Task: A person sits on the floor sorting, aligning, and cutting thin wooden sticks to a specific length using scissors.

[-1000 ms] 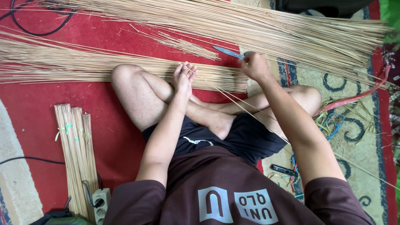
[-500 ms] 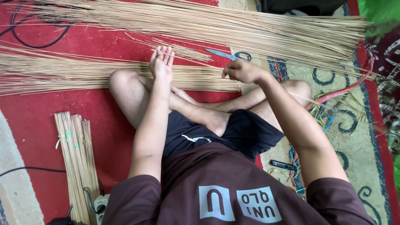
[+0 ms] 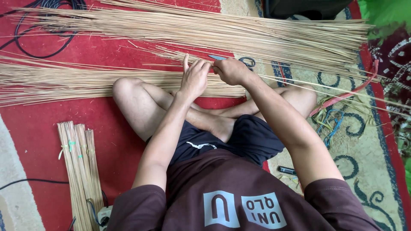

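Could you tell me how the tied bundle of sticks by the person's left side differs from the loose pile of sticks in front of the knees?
The tied bundle is short, bound with a pale tie, and lies pointing away from the person; the loose pile is far longer, unbound, fanned out, and lies crosswise. No hand touches the tied bundle, while the left hand and right hand work just above the loose pile. Both are thin tan sticks on the red carpet.

Soft, even daylight with faint shadows and no glare; edges look slightly stretched, perhaps from a wide lens.
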